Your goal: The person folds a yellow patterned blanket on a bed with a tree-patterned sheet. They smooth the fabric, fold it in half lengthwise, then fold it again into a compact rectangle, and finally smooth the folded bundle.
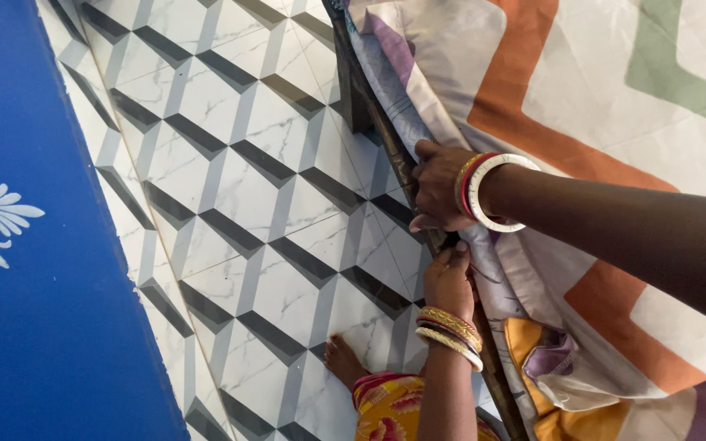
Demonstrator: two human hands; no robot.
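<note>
Sheet (614, 90) drapes over the bed's edge; both hands pinch it there against the dark frame (386, 139), right hand (439, 192) above left hand (449, 282), likely for tucking.

Bed (484, 359) edge running from far to near at right, sheet (614, 106) over it, right hand (439, 192) on the edge, left hand (449, 282) just nearer, foot (343, 359) on floor (239, 171) left of bed, wall (34, 245) far left.

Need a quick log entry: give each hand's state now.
Left hand: closed on the bedsheet edge at the bed frame.
Right hand: pressing the bedsheet down; grip cannot be told.
</note>
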